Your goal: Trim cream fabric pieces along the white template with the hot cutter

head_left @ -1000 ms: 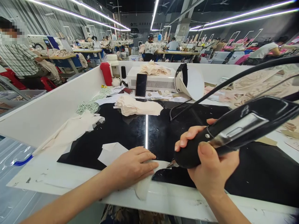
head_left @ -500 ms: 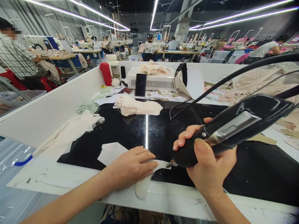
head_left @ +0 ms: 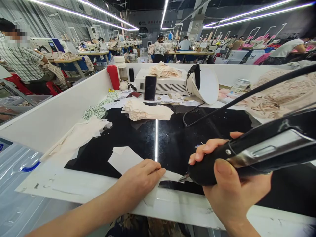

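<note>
Head view: left hand (head_left: 142, 176) flat, fingers spread and pressed on a pale fabric piece (head_left: 128, 161) at the near edge of the black mat (head_left: 172, 144). Right hand (head_left: 229, 191) wrapped tight round the black cutter (head_left: 247, 156), thumb on top, metal tip touching the fabric just beside the left fingertips. Cord (head_left: 247, 95) arching away to the right. Fabric probably thin, limp and light, apt to slide on the glossy mat, so best pinned flat by the palm close to the tip rather than pinched. Cutter stiff, likely nose-heavy with the cord pulling; best gripped at the bulbous front. Whether the tip is a blade or a hot point: hard to tell, too small. Farther back, a stack (head_left: 146, 112) of cut pieces, a phone (head_left: 150, 88) leaning on a white box (head_left: 163, 85), a red bottle (head_left: 113, 76). Against a second ago: cutter lower and flatter, tip shifted slightly right, left hand much where it was.
</note>
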Available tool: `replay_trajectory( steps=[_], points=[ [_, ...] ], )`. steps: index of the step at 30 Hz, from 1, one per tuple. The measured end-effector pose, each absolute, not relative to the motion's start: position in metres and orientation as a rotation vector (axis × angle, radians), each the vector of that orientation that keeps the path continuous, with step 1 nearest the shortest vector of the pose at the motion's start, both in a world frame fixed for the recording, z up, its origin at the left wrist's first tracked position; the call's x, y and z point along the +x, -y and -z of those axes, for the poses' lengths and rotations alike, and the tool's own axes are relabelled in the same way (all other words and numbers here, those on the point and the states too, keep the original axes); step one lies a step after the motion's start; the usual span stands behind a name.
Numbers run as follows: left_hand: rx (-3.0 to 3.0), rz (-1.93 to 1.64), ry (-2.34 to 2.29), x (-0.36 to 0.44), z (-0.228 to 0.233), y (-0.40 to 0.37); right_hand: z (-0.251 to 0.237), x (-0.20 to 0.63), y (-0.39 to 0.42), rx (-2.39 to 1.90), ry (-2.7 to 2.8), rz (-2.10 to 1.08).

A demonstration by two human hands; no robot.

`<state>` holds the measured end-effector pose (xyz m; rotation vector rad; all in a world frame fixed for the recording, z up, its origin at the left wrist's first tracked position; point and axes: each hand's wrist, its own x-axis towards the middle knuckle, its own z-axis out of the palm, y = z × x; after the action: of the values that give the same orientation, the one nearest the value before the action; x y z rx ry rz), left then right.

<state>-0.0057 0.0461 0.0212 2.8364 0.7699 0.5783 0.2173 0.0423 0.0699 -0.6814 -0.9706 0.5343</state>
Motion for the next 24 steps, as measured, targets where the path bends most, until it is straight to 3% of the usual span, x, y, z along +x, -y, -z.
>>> replay_trajectory(
  steps=[24],
  points=[
    [3.228,-0.580,-1.071,0.019,-0.012,-0.026,-0.070,0.209,-0.041,-0.720,0.929,-0.551]
  ],
)
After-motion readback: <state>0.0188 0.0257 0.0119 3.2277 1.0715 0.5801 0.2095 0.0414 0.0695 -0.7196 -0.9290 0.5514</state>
